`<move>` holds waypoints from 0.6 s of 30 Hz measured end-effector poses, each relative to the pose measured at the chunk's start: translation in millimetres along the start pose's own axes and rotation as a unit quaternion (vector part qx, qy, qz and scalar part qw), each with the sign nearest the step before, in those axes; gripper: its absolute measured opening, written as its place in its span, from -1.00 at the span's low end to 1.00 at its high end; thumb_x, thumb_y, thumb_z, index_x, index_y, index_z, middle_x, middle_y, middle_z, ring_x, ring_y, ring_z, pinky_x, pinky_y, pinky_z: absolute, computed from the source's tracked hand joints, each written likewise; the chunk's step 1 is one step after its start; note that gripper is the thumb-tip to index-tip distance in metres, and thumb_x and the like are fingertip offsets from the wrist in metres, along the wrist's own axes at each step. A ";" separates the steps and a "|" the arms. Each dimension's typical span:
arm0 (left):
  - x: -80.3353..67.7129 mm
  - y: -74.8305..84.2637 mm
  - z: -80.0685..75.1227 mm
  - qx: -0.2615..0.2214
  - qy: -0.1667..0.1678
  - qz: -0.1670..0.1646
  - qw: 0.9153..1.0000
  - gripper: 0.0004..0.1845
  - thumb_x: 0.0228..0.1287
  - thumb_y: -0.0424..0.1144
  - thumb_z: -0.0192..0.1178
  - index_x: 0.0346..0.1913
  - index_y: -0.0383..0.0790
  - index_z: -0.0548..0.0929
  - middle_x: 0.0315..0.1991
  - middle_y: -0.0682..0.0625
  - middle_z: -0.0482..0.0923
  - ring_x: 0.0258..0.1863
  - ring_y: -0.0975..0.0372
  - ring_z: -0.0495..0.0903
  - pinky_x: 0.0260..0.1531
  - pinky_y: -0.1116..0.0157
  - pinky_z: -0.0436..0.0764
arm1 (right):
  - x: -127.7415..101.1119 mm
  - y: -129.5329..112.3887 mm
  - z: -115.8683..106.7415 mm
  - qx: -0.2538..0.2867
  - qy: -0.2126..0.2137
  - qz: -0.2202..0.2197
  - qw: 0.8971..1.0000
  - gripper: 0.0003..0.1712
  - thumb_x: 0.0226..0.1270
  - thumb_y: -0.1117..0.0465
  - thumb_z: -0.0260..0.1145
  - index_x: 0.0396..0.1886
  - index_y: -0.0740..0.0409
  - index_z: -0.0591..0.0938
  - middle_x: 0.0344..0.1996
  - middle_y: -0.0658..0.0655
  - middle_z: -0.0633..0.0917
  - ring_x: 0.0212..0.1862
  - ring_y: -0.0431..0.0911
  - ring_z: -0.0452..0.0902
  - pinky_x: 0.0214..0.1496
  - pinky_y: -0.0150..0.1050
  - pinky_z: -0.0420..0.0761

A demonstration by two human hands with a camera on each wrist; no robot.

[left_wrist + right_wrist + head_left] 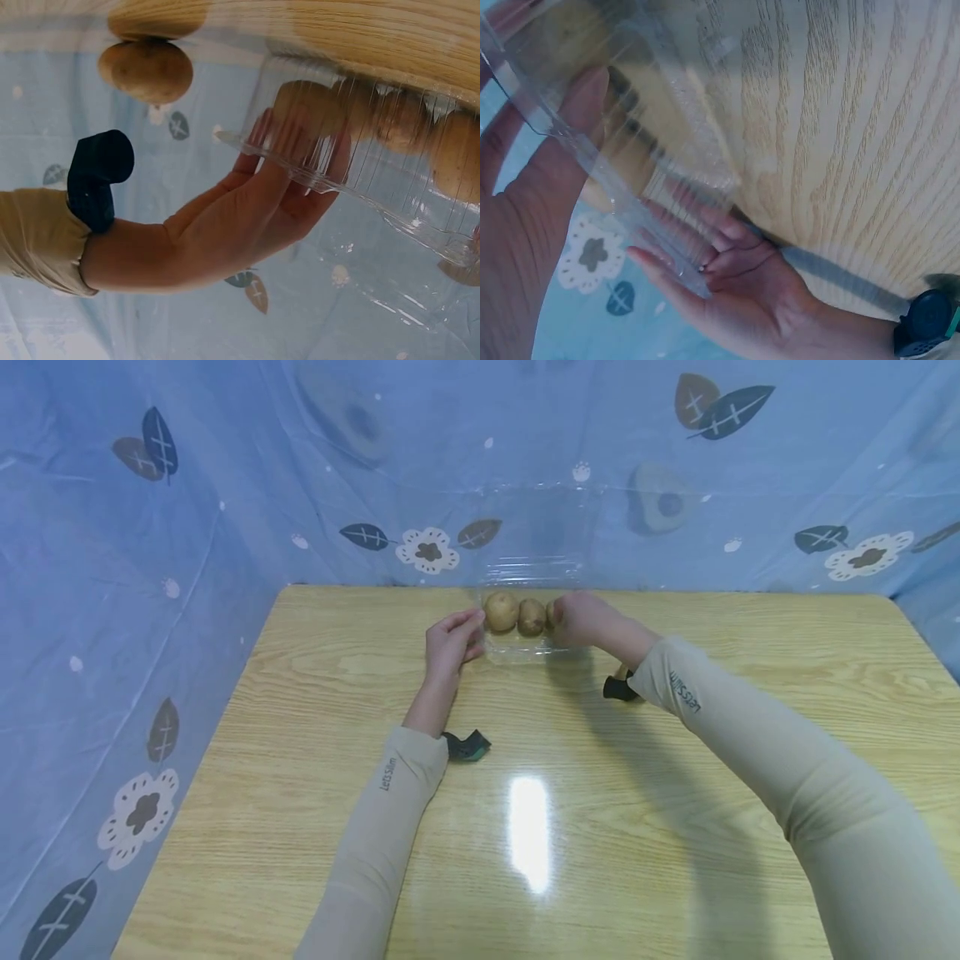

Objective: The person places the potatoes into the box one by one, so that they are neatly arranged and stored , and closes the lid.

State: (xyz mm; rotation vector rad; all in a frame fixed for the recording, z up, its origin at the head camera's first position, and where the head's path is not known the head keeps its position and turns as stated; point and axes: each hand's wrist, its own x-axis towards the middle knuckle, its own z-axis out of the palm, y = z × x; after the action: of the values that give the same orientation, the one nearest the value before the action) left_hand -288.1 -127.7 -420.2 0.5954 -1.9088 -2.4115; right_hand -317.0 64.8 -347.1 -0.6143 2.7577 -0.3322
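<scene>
Both hands are seen in the head view at a clear plastic clamshell container (525,639) on the wooden table (300,827): left hand (452,643) against its left side, right hand (581,620) at its right, potatoes (516,614) inside. In the left wrist view, curled fingers (300,161) grip the rim. In the right wrist view, the right hand (532,157) presses the wall.

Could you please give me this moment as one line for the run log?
left hand: grip on clear container left rim | right hand: holds right side | kiwis inside | lid raised | wooden table
</scene>
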 end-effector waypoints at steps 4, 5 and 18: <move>0.3 -0.2 -0.2 -0.005 -0.002 0.001 1.000 -0.71 0.08 -0.16 0.31 -0.13 -0.20 0.64 -0.18 0.00 0.59 -0.31 0.29 0.57 -0.47 0.45 0.66 | 2.5 -2.3 1.6 -0.016 0.002 -0.002 1.000 -0.78 -0.21 0.41 0.15 -0.71 0.11 0.28 -0.71 0.01 0.30 -0.53 -0.09 0.23 -0.54 -0.34 0.25; 0.3 -0.2 0.0 -0.004 -0.002 0.001 1.000 -0.71 0.08 -0.16 0.31 -0.13 -0.21 0.64 -0.18 0.00 0.59 -0.31 0.29 0.57 -0.47 0.45 0.66 | 2.6 -2.3 1.8 -0.020 0.003 -0.004 1.000 -0.79 -0.20 0.41 0.16 -0.71 0.12 0.29 -0.71 0.02 0.31 -0.52 -0.07 0.25 -0.53 -0.33 0.26; 0.0 -0.2 0.6 -0.001 -0.001 0.005 1.000 -0.72 0.09 -0.17 0.30 -0.14 -0.21 0.65 -0.21 0.01 0.59 -0.34 0.30 0.57 -0.49 0.45 0.66 | 2.7 -2.5 2.2 -0.043 0.007 -0.027 0.999 -0.73 -0.07 0.36 0.16 -0.72 0.10 0.23 -0.73 0.01 0.24 -0.52 -0.09 0.20 -0.53 -0.34 0.22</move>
State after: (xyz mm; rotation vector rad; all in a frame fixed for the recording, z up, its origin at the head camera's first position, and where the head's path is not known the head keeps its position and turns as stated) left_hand -288.2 -127.1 -420.3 0.5813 -1.9040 -2.4087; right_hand -317.6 61.0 -349.1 -0.7112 2.7842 -0.2317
